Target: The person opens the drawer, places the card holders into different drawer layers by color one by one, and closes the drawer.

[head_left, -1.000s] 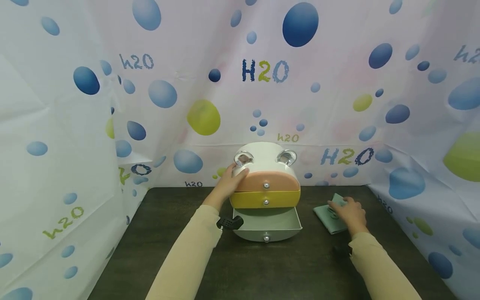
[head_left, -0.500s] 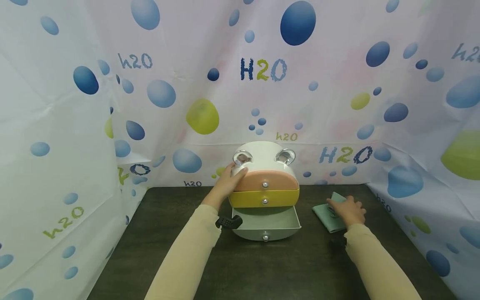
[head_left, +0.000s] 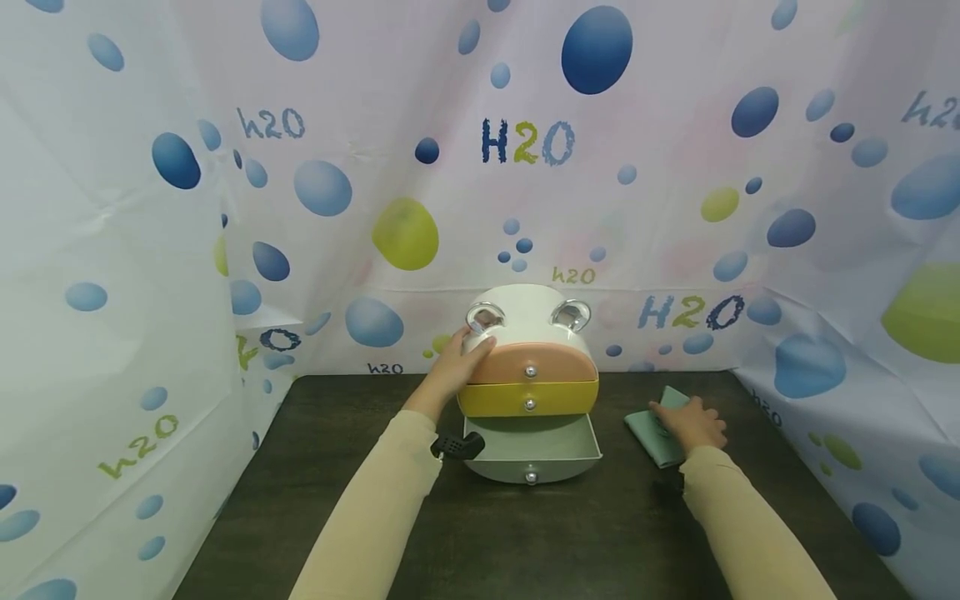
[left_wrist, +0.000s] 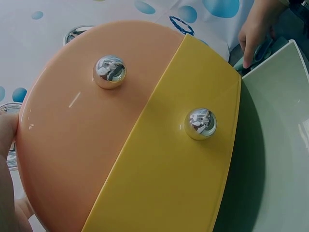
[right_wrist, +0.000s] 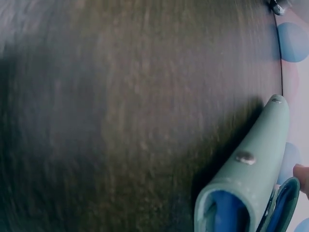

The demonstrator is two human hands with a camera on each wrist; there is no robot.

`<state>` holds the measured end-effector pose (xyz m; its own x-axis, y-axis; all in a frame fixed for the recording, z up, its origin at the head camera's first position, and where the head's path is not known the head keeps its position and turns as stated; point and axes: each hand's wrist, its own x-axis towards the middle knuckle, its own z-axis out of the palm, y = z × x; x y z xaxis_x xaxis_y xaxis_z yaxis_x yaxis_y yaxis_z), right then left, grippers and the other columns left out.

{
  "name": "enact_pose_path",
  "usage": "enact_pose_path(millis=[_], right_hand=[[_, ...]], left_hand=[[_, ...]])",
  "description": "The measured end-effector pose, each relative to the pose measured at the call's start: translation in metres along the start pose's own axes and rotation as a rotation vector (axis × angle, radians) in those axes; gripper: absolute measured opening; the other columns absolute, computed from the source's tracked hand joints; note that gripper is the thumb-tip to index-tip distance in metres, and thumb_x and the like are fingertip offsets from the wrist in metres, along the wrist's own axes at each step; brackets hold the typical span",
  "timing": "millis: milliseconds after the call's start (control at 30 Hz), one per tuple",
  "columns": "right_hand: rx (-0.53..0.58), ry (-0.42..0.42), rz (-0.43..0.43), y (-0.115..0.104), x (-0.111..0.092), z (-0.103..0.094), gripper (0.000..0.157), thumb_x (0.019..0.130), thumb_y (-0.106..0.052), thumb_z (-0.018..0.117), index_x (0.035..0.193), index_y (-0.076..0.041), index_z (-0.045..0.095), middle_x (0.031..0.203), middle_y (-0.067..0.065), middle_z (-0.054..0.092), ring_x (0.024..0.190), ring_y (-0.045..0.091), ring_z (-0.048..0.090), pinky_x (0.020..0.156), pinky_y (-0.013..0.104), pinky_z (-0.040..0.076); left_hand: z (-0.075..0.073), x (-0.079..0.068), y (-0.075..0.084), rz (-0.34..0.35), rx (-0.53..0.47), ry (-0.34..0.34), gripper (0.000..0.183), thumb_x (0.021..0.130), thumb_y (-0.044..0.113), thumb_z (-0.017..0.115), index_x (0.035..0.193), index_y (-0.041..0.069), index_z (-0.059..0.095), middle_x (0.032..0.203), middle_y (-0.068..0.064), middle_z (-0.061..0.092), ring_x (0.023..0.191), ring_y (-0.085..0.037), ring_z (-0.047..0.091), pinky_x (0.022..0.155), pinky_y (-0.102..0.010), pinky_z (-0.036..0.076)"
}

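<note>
While the left hand grips the upper left side of the small drawer chest, thumb along the front edge, the right hand reaches down to the folded green pouch. The pouch lies on the dark table, to the right of the chest and apart from the pulled-out green drawer. In the right wrist view a fingertip meets the outside of a raised flap; whether thumb and fingers pinch it, I cannot tell. I'd keep the left hold firm but light, just enough to stop the chest sliding. For the right, I'd take both folded layers together, since the flap stands away from the rest and would probably spread if held alone. A pinch near the middle should keep the pouch level.
</note>
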<state>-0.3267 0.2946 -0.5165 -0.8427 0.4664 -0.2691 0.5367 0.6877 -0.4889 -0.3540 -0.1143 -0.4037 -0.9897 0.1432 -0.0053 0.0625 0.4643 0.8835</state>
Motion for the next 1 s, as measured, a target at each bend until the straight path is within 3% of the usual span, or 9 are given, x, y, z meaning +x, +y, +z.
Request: enact_pose_path(millis=[367, 1000], right_hand=[[0.011, 0.004, -0.035, 0.0, 0.0, -0.001, 0.096, 0.096, -0.054, 0.054, 0.149, 0.017, 0.016, 0.134, 0.051, 0.024, 0.121, 0.063, 0.029, 0.092, 0.066, 0.039], [0.082, 0.003, -0.076, 0.015, -0.003, -0.01, 0.088, 0.095, -0.052, 0.053, 0.148, 0.013, 0.025, 0.137, 0.047, 0.027, 0.12, 0.063, 0.031, 0.095, 0.066, 0.036]], left_hand=[[-0.001, -0.002, 0.002, 0.004, 0.011, 0.005, 0.094, 0.092, 0.07, 0.051, 0.16, 0.012, 0.021, 0.163, -0.018, 0.024, 0.149, -0.039, 0.022, 0.118, -0.059, 0.019], [-0.001, -0.003, 0.001, -0.003, -0.003, 0.006, 0.094, 0.091, 0.07, 0.051, 0.16, 0.014, 0.021, 0.163, -0.016, 0.024, 0.149, -0.038, 0.022, 0.117, -0.059, 0.02]])
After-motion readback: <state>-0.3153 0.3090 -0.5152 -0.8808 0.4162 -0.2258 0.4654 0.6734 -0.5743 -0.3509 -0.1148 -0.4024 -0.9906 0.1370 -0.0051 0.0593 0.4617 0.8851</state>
